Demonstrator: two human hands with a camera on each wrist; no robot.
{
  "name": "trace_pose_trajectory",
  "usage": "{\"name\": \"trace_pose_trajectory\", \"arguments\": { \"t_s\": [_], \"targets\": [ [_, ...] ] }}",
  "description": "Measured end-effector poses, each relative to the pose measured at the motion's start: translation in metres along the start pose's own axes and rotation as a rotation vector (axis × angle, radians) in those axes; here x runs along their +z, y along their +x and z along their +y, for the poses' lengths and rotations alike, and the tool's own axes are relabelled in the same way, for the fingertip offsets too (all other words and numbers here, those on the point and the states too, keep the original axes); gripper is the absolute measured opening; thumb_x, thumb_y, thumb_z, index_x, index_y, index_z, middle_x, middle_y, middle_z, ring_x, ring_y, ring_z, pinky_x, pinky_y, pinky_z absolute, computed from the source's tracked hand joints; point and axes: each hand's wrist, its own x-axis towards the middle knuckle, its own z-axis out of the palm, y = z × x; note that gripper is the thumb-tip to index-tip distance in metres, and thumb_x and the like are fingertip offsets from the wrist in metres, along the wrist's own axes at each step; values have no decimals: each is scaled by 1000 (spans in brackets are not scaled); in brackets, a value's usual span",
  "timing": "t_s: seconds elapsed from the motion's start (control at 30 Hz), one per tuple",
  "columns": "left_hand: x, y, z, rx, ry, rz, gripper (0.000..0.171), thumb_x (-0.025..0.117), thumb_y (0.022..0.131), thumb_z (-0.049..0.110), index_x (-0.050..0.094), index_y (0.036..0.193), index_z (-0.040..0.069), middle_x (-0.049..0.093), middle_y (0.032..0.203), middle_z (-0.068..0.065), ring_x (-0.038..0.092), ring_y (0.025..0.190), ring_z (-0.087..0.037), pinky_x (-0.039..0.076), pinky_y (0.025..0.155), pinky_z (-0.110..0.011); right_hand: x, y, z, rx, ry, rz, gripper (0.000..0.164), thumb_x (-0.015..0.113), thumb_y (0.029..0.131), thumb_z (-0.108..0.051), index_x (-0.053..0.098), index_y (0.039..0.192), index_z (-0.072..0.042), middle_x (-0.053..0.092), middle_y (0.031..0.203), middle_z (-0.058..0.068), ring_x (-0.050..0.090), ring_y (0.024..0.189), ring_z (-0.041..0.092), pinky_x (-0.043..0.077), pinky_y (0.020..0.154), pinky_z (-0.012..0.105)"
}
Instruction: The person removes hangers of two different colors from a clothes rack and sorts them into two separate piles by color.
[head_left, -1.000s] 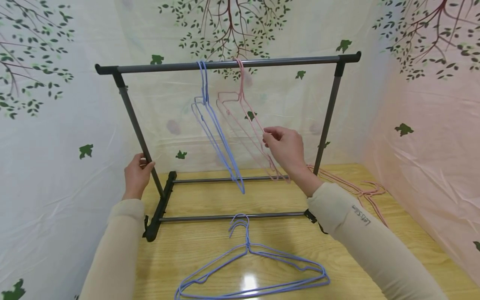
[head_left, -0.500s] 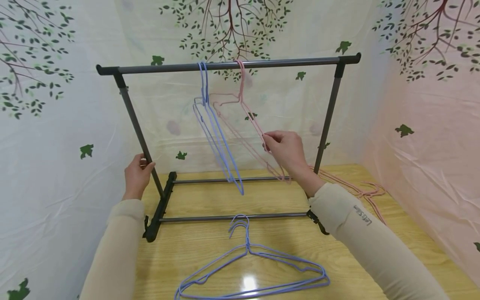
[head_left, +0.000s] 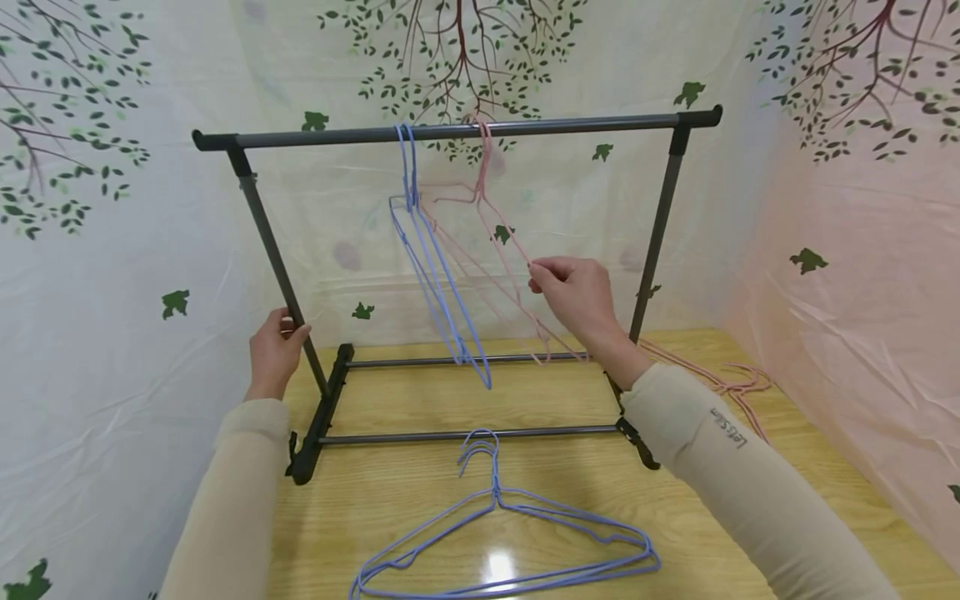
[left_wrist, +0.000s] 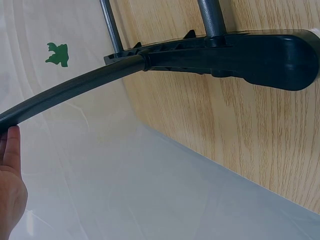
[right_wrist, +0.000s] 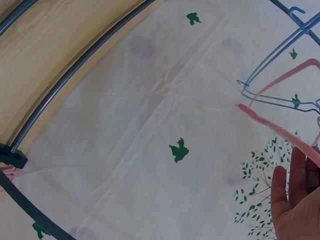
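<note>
A black clothes rack [head_left: 577, 126] stands on the wooden table. My left hand [head_left: 275, 354] holds its left post [head_left: 266, 225], thumb in front and fingers behind. In the left wrist view only part of that hand [left_wrist: 11, 185] shows against the post [left_wrist: 75, 90]. Two pink wire hangers [head_left: 483, 162] hang from the top bar. My right hand [head_left: 577, 300] pinches the sloping side of one between thumb and fingertips; the right wrist view shows that hand [right_wrist: 300, 205] under the pink hanger [right_wrist: 280, 129]. Blue wire hangers [head_left: 412, 175] hang just left of the pink ones.
Several blue hangers [head_left: 495, 498] lie stacked on the table in front of the rack, hooks toward it. Pink hangers [head_left: 731, 385] lie at the right, partly behind the right forearm. A printed cloth [head_left: 570, 200] forms the wall behind and at both sides.
The pink hangers' hooks have shifted slightly right along the bar. Their lower parts have swung and spread apart, with the right hand still on one. The left hand stays on the post.
</note>
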Motion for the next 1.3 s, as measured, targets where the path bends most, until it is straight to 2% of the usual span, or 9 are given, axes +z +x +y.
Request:
{"name": "trace_pose_trajectory", "arguments": {
  "t_s": [0.27, 0.57, 0.8, 0.93, 1.03, 1.13, 1.3],
  "targets": [
    [0, -1, -1, -1, 1, 3, 44, 53, 104, 21, 46, 141, -1, 57, 128, -30, 57, 118, -43, 48, 94, -55, 3, 6, 13, -74, 16, 12, 24, 64, 99, -22, 76, 111, -5, 75, 92, 10, 71, 86, 21, 56, 79, 36],
    [1, 0, -2, -13, -8, 0, 45, 54, 104, 22, 46, 142, 1, 57, 129, -28, 57, 118, -41, 49, 94, -54, 10, 18, 40, -227, 30, 56, 23, 65, 99, -18, 75, 112, -3, 75, 92, 11, 72, 84, 20, 53, 69, 21],
    [0, 1, -2, -7, -13, -3, 45, 53, 104, 22, 46, 142, 0, 57, 129, -29, 57, 119, -42, 49, 94, -55, 12, 20, 45, -212, 71, 56, 22, 65, 98, -16, 75, 110, 0, 75, 90, 13, 71, 81, 21, 53, 68, 17],
    [1, 2, -2, -8, -16, -2, 44, 54, 104, 21, 46, 141, 0, 57, 128, -29, 57, 118, -42, 49, 93, -55, 11, 20, 46, -195, 23, 40, 24, 64, 98, -16, 75, 111, 1, 75, 92, 14, 71, 81, 20, 52, 66, 17],
    [0, 2, -2, -9, -14, -2, 43, 54, 104, 21, 47, 141, 0, 57, 128, -29, 57, 118, -42, 49, 94, -55, 8, 20, 47, -186, -26, 28, 25, 64, 99, -18, 74, 114, -1, 75, 95, 13, 72, 85, 21, 52, 67, 20],
    [0, 2, -2, -10, -14, -5, 43, 53, 104, 21, 47, 141, 0, 57, 128, -29, 57, 118, -42, 49, 94, -55, 4, 18, 46, -190, -38, 33, 28, 63, 99, -20, 72, 119, -2, 75, 100, 12, 72, 89, 24, 54, 72, 27],
    [0, 2, -1, -9, -13, -8, 44, 53, 104, 22, 46, 141, 0, 57, 129, -28, 57, 118, -42, 49, 94, -55, -1, 14, 41, -269, -79, 133, 27, 62, 100, -23, 73, 117, -4, 73, 103, 11, 69, 88, 24, 54, 78, 37]
  ]
}}
